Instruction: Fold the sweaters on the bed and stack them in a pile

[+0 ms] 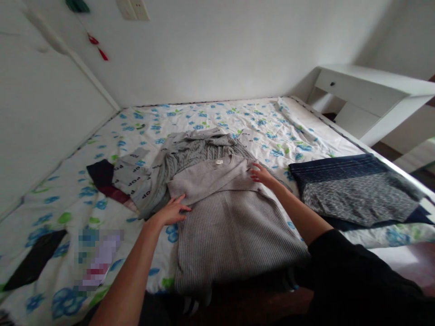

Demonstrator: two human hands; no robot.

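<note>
Grey ribbed sweater [238, 231]: sleeves folded across, body unfolded. Left hand [172, 211] and right hand [262, 175] open upon it, gripping nothing.

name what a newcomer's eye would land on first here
Probably the light ribbed sweater front and centre, its sleeves folded across its chest, with the left hand and right hand on either side. Next, perhaps, the navy and speckled grey garment at the right, then the blue-flowered sheet beneath.

Clothes on flowered bed sheet [204, 118]
</note>
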